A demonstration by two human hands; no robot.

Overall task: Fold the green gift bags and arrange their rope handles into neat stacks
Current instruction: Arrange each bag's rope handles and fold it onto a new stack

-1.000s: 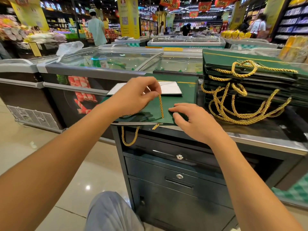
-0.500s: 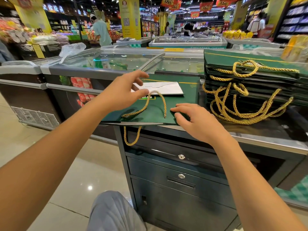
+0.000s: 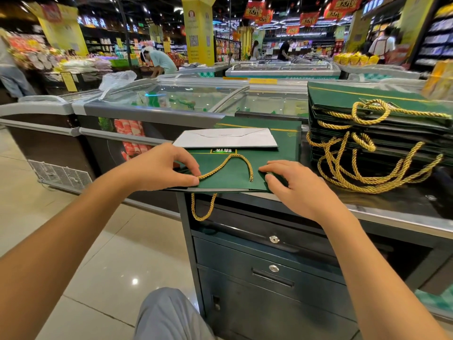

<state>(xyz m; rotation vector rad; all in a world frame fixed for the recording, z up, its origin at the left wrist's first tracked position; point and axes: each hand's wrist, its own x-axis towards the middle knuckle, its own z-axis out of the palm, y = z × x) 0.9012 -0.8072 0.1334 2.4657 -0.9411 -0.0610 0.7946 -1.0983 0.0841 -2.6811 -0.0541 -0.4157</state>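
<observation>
A flat green gift bag point(image 3: 228, 174) lies on the dark counter point(image 3: 392, 204) in front of me. Its upper gold rope handle point(image 3: 235, 160) loops on top of the bag; a second gold rope point(image 3: 203, 209) hangs over the counter's front edge. My left hand point(image 3: 161, 168) rests on the bag's left end, thumb and fingertips at the rope's left end. My right hand point(image 3: 291, 185) presses the bag's right near corner with bent fingers. To the right stands a tall stack of folded green bags point(image 3: 377, 128) with tangled gold handles point(image 3: 362, 168).
A white envelope point(image 3: 225, 139) lies on another green bag behind the one I handle. Glass-topped freezer chests point(image 3: 171, 99) run behind and left. Locked drawers point(image 3: 272, 266) sit below the counter. My knee point(image 3: 166, 315) is low in view. Shoppers stand far back.
My left hand let the rope loop down onto the bag and slid to the rope's left end. The right hand stayed pressing on the bag's right corner.
</observation>
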